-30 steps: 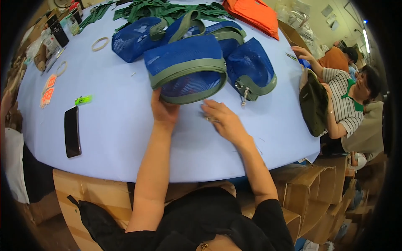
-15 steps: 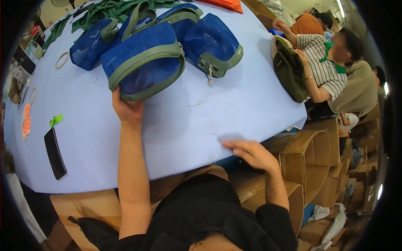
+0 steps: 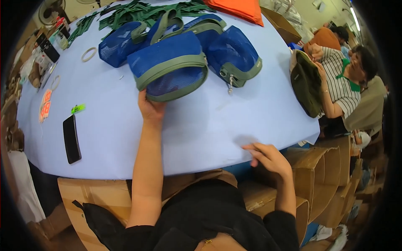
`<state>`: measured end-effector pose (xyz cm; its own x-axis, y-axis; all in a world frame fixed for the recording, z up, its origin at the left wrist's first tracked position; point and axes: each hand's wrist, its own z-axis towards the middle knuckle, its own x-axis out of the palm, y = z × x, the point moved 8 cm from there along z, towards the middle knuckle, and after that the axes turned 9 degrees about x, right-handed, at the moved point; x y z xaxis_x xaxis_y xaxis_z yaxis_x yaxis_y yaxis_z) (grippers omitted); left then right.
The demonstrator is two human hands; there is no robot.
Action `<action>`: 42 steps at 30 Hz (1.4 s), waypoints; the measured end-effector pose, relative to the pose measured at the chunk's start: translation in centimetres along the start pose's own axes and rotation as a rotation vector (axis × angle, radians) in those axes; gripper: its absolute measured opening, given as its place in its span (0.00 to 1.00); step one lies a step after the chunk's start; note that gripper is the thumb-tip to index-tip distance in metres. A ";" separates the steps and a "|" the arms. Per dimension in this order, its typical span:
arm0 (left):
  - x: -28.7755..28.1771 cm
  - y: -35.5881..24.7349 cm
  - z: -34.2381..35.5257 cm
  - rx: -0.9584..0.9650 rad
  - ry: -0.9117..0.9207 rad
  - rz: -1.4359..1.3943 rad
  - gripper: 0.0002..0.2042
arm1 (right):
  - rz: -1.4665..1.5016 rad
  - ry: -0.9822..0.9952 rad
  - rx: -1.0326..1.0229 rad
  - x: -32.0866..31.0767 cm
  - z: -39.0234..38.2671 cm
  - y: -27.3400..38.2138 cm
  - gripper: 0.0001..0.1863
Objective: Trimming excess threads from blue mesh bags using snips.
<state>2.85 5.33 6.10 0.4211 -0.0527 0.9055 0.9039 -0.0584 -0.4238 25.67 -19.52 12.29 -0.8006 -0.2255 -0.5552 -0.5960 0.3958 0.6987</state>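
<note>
1. From the head view, the person's left hand point(image 3: 150, 109) is reaching across the pale blue worktop point(image 3: 201, 125) and pressing against the near edge of a blue mesh pouch point(image 3: 169, 67) with green trim; its fingers are tucked under the pouch's rim, so I cannot tell whether they are clamping it.
2. That pouch is lying at the far middle of the worktop, leaning on two more blue pouches, one to its left point(image 3: 119, 44) and one to its right point(image 3: 234, 56) with a metal zip pull hanging down.
3. The right hand point(image 3: 268, 157) is sitting at the worktop's near right edge, fingers loosely apart, curling over the edge and gripping nothing I can see.
4. A black phone point(image 3: 71, 138) is lying flat at the left, near a small green tag point(image 3: 78, 108) and orange stickers point(image 3: 45, 108).
5. Green straps point(image 3: 138, 10) and an orange bag point(image 3: 238, 7) are lying at the far side.
6. Another person in a striped shirt point(image 3: 343, 85) is holding an olive bag point(image 3: 305, 83) just off the right edge.
</note>
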 end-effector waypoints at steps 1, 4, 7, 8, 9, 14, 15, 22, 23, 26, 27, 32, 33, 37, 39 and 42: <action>0.0 0.4 0.0 -0.007 -0.008 -0.006 0.21 | 0.092 -0.040 0.058 -0.9 -1.4 -1.6 0.14; 1.0 2.3 0.0 -0.094 0.114 -0.160 0.20 | 0.276 -0.357 0.079 -4.0 -2.9 -4.8 0.13; -0.1 2.7 0.1 -0.124 0.060 -0.134 0.23 | 0.486 -0.483 -0.049 -4.8 0.1 -3.7 0.14; -0.4 2.3 0.0 -0.105 0.059 -0.133 0.23 | 0.504 -0.514 -0.148 -4.8 1.7 -2.2 0.15; -0.4 2.0 0.0 -0.108 0.127 -0.066 0.26 | 0.508 -0.530 -0.195 -4.6 3.2 -0.5 0.15; 3.3 1.4 -1.3 -0.050 0.423 0.024 0.39 | 0.860 -0.437 -0.379 -3.9 10.5 4.5 0.20; 3.2 1.7 -1.4 -0.059 0.462 0.050 0.40 | 0.927 -0.434 -0.416 -3.5 11.1 5.2 0.21; 4.4 2.0 -2.4 -0.203 0.495 0.174 0.43 | 0.973 -0.485 -0.482 -2.9 12.3 7.6 0.23; 4.3 1.9 -2.4 -0.201 0.491 0.173 0.43 | 0.960 -0.502 -0.480 -3.1 12.2 7.8 0.23; 4.9 1.7 -2.6 -0.208 0.515 0.064 0.42 | 0.939 -0.523 -0.490 -3.5 12.1 8.7 0.23; 5.2 1.5 -2.5 -0.185 0.492 0.008 0.39 | 0.934 -0.528 -0.505 -3.6 12.1 9.0 0.23; 2.8 1.4 -0.9 -0.126 0.267 0.063 0.28 | 0.828 -0.498 -0.578 -2.4 12.5 11.6 0.21; 1.7 1.0 -0.5 -0.123 0.178 -0.025 0.23 | 0.796 -0.497 -0.601 -2.0 12.4 12.2 0.21; 1.0 0.4 -0.3 -0.100 0.043 -0.210 0.15 | 0.936 -0.637 -0.700 -3.8 11.3 11.4 0.19; 0.7 0.4 -0.2 -0.092 -0.013 -0.288 0.16 | 0.975 -0.682 -0.715 -4.8 10.7 11.1 0.18; 1.3 0.2 -0.3 -0.067 0.075 -0.355 0.19 | 0.968 -0.726 -0.655 -5.8 10.9 9.9 0.15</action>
<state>3.52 4.99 7.18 0.0730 -0.0903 0.9932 0.9847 -0.1512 -0.0862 25.08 -4.56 17.47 -0.8180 0.4886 0.3035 0.0939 -0.4072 0.9085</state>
